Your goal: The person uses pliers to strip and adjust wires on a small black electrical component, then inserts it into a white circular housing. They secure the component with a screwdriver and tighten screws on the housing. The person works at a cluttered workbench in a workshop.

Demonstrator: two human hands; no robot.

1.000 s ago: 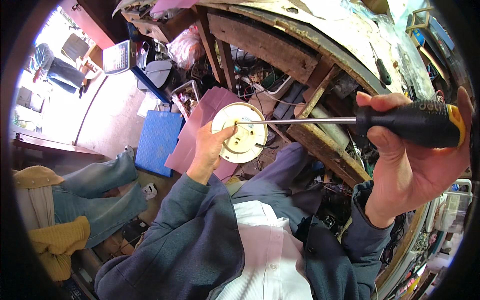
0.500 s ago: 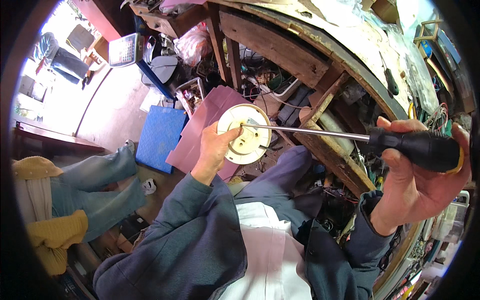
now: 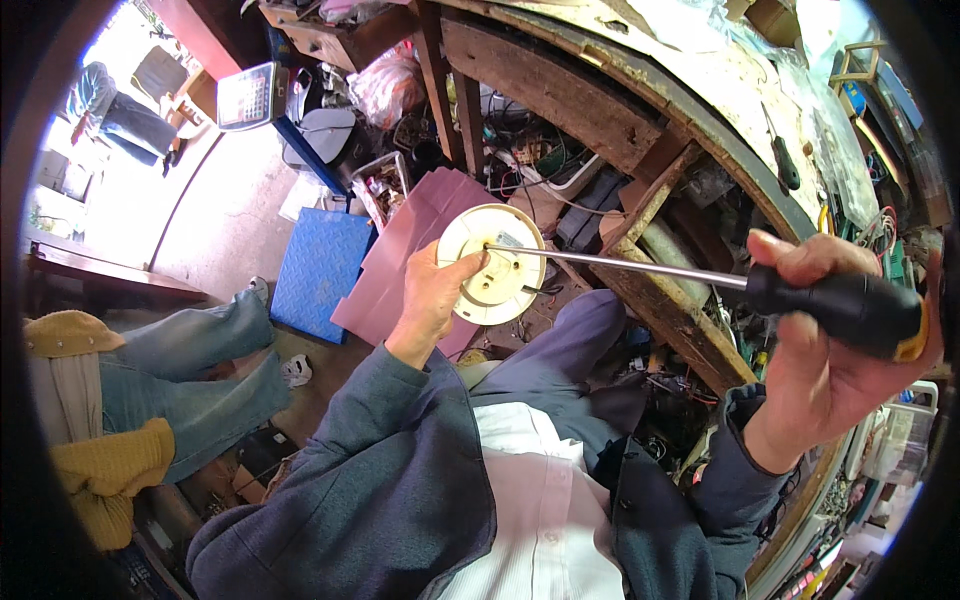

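Observation:
My left hand [image 3: 428, 302] is closed on the near left rim of a round cream plastic housing [image 3: 507, 292], with the thumb lying across its face. A pale label and several small holes show on that face, and a short dark wire sticks out by its right edge. My right hand [image 3: 835, 385] grips the black handle of a long screwdriver [image 3: 838, 310], which has a yellowish end. Its steel shaft runs leftward to the housing, and the tip meets the face just above my left thumb. What sits under the tip is too small to make out.
A cluttered wooden bench [image 3: 560, 90] stands ahead and to the right, with another screwdriver [image 3: 783, 160] lying on it. Beyond my left hand are a pink sheet [image 3: 395, 270] and a blue board [image 3: 322, 275]. At the left, a person in jeans [image 3: 190, 390] is close by.
The screwdriver's handle has dropped slightly, and my right-hand fingers have shifted around it. The housing has moved a little up and right in my left hand; the tip stays against its face.

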